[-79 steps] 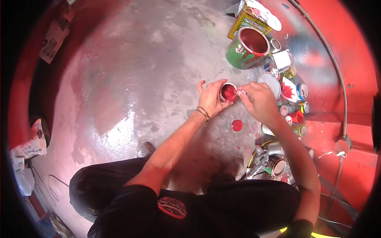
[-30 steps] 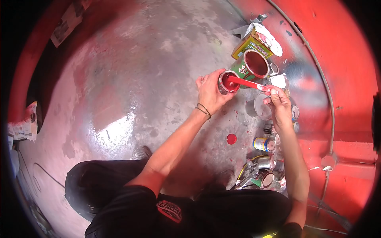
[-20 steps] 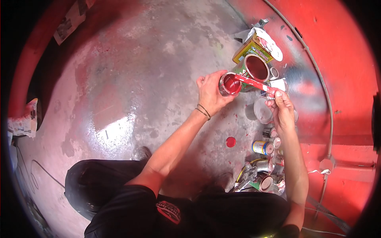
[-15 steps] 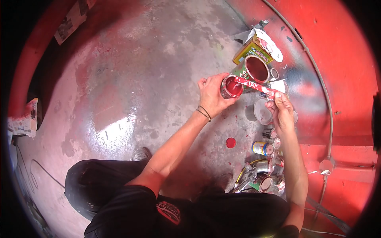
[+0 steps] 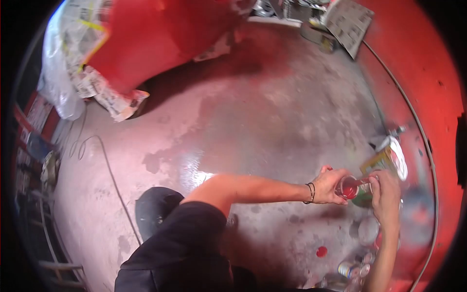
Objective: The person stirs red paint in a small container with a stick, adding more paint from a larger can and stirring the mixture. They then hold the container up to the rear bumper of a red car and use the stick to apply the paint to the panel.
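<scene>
My left hand (image 5: 327, 186) is wrapped round a small cup of red paint (image 5: 349, 190), its open mouth turned up toward me. In my right hand (image 5: 386, 194) is a red-smeared stir stick (image 5: 363, 181), whose far end reaches to the cup's mouth. Partly hidden behind both hands stands a green paint can (image 5: 362, 199). A yellow-green rectangular tin (image 5: 378, 163) with a white cloth (image 5: 399, 158) on it is just beyond my right hand.
Several small cans, including a blue-and-white one (image 5: 346, 269), line the floor by the red wall (image 5: 433, 87). A red paint spot (image 5: 321, 251) marks the floor. Upper left is a large red panel (image 5: 160, 39) edged with newspaper. A cable (image 5: 109, 170) crosses the floor at left.
The view has swung up and left, so the hands appear lower and farther right. The stick's end has moved from over the cup to its rim. Both hands keep their holds.
</scene>
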A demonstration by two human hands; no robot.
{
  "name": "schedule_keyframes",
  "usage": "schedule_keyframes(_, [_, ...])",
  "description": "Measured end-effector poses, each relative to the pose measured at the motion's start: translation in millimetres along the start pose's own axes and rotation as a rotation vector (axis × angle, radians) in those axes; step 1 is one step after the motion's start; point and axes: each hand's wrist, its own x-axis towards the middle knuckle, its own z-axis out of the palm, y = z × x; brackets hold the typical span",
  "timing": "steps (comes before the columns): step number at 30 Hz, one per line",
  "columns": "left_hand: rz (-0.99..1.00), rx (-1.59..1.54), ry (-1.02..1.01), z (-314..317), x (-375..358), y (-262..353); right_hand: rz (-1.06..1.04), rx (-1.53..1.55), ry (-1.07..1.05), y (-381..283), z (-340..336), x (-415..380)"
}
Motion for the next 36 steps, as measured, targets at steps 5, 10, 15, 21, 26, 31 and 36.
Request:
schedule_keyframes(5, [-0.104, -0.051, 0.037, -132.8, 19.5, 23.2, -0.285, 0.04, 0.051, -76.3, -1.5, 90.0])
schedule_keyframes(10, [-0.121, 0.145, 0.381, -253.3, -33.5, 10.5, -0.311, 0.295, -0.114, -152.3, 33.0, 178.4])
schedule_keyframes(15, [-0.232, 0.055, 0.685, -339.5, -88.4, -7.9, -0.273, 0.541, -0.045, -247.7, 101.5, 247.9])
schedule_keyframes(21, [-0.135, 0.395, 1.061, -444.8, -130.4, -29.3, -0.29, 0.552, -0.265, -373.5, 140.1, 311.4])
schedule_keyframes(26, [-0.2, 0.529, 1.165, -510.8, -130.5, -28.8, -0.564, 0.364, 0.14, -413.9, 191.9, 369.1])
schedule_keyframes(31, [-0.193, 0.598, 1.225, -547.7, -122.5, -49.5, -0.203, 0.672, -0.144, -433.6, 205.3, 399.4])
schedule_keyframes(36, [-0.207, 0.534, 1.271, -569.7, -123.2, -50.9, -0.057, 0.989, -0.08, -422.8, 224.5, 422.7])
